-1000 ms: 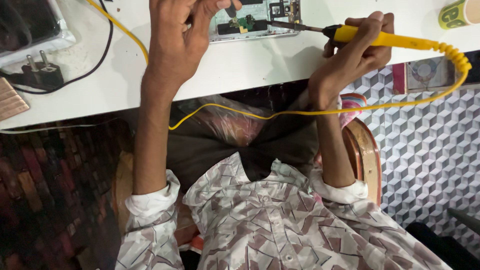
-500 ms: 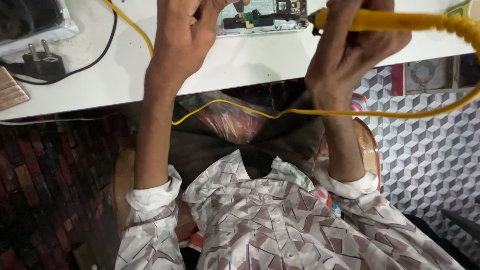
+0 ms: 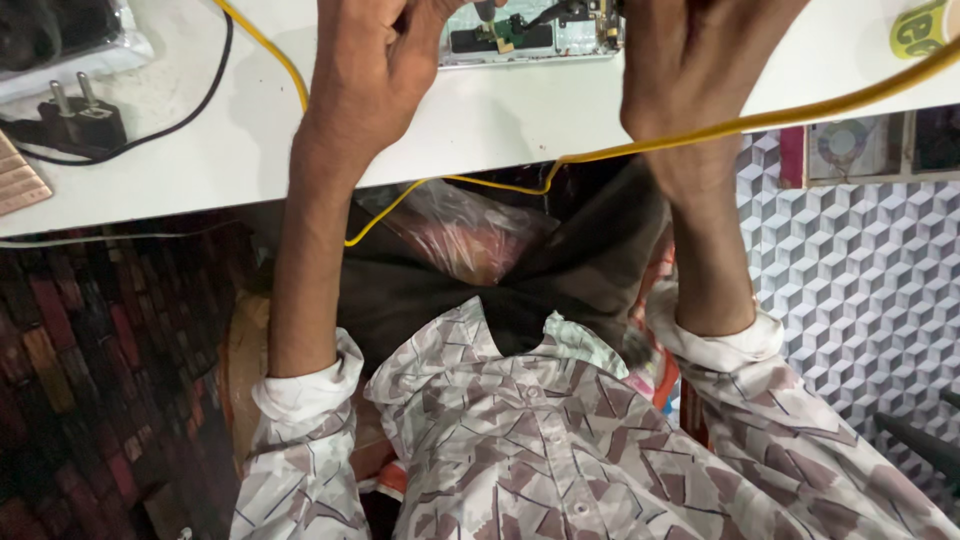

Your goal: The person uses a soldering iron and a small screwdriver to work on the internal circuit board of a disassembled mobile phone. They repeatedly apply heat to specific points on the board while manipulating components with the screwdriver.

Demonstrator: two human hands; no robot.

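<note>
Both hands work at the far edge of the white surface (image 3: pixel 480 120), over an opened phone (image 3: pixel 530 35) whose green and black boards lie exposed at the top of the view. The left hand (image 3: pixel 375 75) rests with its fingers curled together against the left end of the phone, seemingly steadying it. The right hand (image 3: pixel 700 60) hovers over the phone's right end with its back to the camera; a yellow cable (image 3: pixel 800 110) runs out from under it towards the right edge, so it probably clasps a corded tool, though I cannot tell what its fingers close on. The step looks like fine work on the board, mid-way rather than starting or ending. Any next touch calls for a steady phone and a precise tip. A black plug (image 3: pixel 80 120) lies well apart on the left.
</note>
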